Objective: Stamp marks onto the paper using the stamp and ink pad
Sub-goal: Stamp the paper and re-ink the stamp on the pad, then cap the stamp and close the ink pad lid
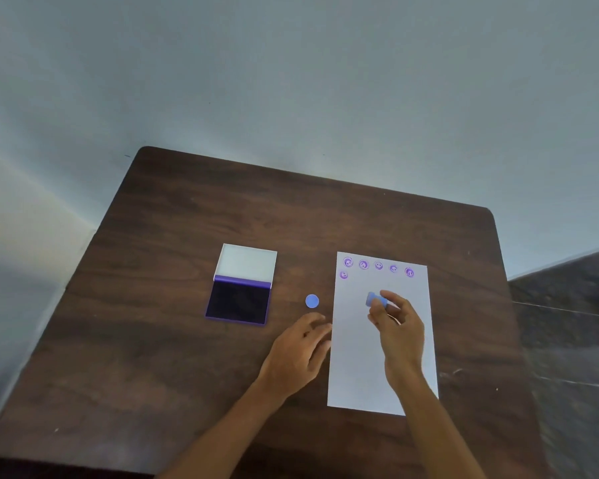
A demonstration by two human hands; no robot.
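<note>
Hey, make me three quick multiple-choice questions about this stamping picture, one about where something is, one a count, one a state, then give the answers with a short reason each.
1. Where does the small blue cap lie?
A. on the paper
B. on the table between ink pad and paper
C. inside the ink pad

2. How many stamped marks are on the paper?
A. three
B. six
C. ten

3. The ink pad is:
A. open
B. closed
C. upside down

Answers: B, it sits on bare wood of the table; B, five in the top row and one below; A, its lid stands raised and the dark pad shows.
</note>
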